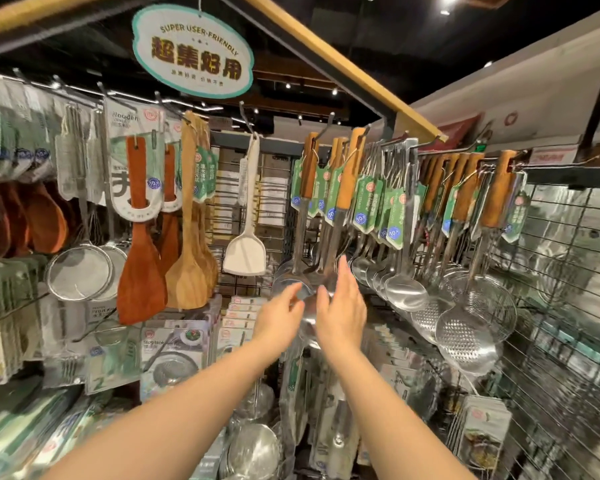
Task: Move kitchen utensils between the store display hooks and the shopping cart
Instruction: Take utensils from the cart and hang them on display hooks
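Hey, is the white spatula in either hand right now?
No, the white spatula hangs from its hook, off to the left of both the left hand and the right hand.

Teal-bordered white oval sign (193, 51) is displaying brown characters. Reddish-brown flat wooden spatula (140, 271) and cream plastic turner (245, 254) are showing plain surfaces. Silver round steel skimmer (465, 337) is showing a dotted perforation pattern; green paper tags (366, 206) are bearing blue circles.

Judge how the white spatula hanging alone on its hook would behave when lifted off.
The white spatula is probably light: it looks like thin one-piece plastic or silicone. Hung from a single hook, it would likely swing when nudged. Its broad flat head may flex slightly if it is silicone.
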The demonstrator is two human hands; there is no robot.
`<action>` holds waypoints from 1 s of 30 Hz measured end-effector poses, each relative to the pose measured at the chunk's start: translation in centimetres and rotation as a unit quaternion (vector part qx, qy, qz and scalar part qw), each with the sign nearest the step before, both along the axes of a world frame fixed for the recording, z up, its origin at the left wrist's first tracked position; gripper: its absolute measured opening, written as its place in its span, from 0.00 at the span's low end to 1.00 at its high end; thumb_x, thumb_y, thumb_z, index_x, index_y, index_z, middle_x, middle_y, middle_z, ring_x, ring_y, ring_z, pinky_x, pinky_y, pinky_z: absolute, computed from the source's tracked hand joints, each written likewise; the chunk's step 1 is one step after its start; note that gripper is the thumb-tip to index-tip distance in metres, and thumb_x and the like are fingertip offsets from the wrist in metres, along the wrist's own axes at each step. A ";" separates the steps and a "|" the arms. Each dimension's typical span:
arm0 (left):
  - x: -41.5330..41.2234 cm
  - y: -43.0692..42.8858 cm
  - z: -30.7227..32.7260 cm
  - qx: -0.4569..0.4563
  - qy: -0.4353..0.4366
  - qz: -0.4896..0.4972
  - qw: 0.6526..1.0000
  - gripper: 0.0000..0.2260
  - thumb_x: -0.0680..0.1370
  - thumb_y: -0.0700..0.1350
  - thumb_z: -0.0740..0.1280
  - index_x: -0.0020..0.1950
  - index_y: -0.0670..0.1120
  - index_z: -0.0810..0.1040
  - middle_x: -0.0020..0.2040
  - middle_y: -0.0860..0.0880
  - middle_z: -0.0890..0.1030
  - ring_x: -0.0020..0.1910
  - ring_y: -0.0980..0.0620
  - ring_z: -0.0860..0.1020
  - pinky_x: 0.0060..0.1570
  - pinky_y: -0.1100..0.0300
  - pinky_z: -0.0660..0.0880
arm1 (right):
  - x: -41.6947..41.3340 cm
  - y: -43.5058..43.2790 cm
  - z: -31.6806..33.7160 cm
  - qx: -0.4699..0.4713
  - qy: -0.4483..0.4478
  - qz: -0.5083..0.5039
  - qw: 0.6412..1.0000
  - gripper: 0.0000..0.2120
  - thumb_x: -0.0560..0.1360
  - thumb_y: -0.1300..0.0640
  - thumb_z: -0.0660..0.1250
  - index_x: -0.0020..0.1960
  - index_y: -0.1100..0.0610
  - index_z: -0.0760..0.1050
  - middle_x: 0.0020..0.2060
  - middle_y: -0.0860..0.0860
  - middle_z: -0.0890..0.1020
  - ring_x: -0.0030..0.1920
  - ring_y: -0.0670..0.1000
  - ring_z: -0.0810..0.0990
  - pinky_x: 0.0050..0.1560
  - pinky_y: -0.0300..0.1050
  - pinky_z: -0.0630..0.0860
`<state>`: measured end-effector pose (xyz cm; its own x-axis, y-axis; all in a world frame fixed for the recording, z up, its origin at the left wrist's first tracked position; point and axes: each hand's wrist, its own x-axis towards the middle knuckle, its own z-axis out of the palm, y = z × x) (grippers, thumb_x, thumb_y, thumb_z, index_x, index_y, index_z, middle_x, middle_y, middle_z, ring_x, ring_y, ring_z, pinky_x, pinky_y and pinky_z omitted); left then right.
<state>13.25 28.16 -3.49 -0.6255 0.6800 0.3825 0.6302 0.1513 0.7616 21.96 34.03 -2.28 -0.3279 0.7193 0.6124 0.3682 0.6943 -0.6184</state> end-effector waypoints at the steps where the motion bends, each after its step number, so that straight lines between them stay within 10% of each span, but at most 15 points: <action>1: 0.1 0.6 -0.1 0.000 0.009 -0.003 1.000 0.20 0.80 0.45 0.59 0.72 0.55 0.65 0.63 0.47 0.77 0.59 0.48 0.76 0.57 0.58 0.72 | -0.5 0.4 1.1 0.022 -0.002 0.009 1.000 0.31 0.80 0.53 0.57 0.77 0.46 0.45 0.74 0.49 0.62 0.71 0.52 0.66 0.69 0.52 0.63; 5: 0.1 1.9 -0.5 -0.020 0.032 -0.016 0.999 0.23 0.80 0.45 0.59 0.74 0.60 0.60 0.64 0.49 0.77 0.60 0.48 0.76 0.58 0.54 0.73 | -2.0 2.2 4.0 0.052 -0.025 -0.006 0.998 0.35 0.80 0.54 0.58 0.77 0.45 0.39 0.73 0.51 0.63 0.63 0.56 0.73 0.58 0.52 0.71; 12: -3.5 2.9 -0.5 -0.021 0.067 0.028 0.997 0.24 0.80 0.43 0.59 0.75 0.53 0.59 0.70 0.46 0.69 0.68 0.49 0.68 0.64 0.59 0.65 | -3.8 5.7 5.4 0.063 -0.056 -0.036 0.996 0.38 0.79 0.55 0.60 0.76 0.43 0.37 0.77 0.53 0.52 0.71 0.58 0.63 0.67 0.53 0.66; 17: -6.0 4.2 -0.6 -0.017 0.085 0.058 0.995 0.25 0.79 0.43 0.59 0.76 0.55 0.58 0.72 0.45 0.65 0.70 0.47 0.65 0.68 0.55 0.64 | -5.3 7.3 5.0 0.034 -0.075 -0.012 0.997 0.38 0.81 0.57 0.58 0.75 0.41 0.33 0.72 0.54 0.62 0.46 0.55 0.77 0.40 0.49 0.72; 23: -7.2 6.0 -1.4 -0.061 0.096 0.064 0.991 0.25 0.80 0.44 0.57 0.75 0.60 0.56 0.76 0.43 0.57 0.74 0.45 0.60 0.68 0.57 0.61 | -6.8 8.7 4.8 0.002 -0.091 -0.033 0.995 0.41 0.79 0.64 0.56 0.73 0.38 0.30 0.53 0.55 0.75 0.35 0.53 0.74 0.33 0.47 0.68; 30: -10.0 7.4 -2.9 -0.082 0.097 0.064 0.990 0.26 0.80 0.40 0.58 0.75 0.60 0.57 0.58 0.42 0.78 0.54 0.44 0.77 0.49 0.57 0.71 | -7.8 9.9 5.0 0.002 -0.115 -0.023 0.993 0.45 0.78 0.67 0.57 0.71 0.40 0.25 0.45 0.56 0.76 0.32 0.51 0.73 0.26 0.44 0.64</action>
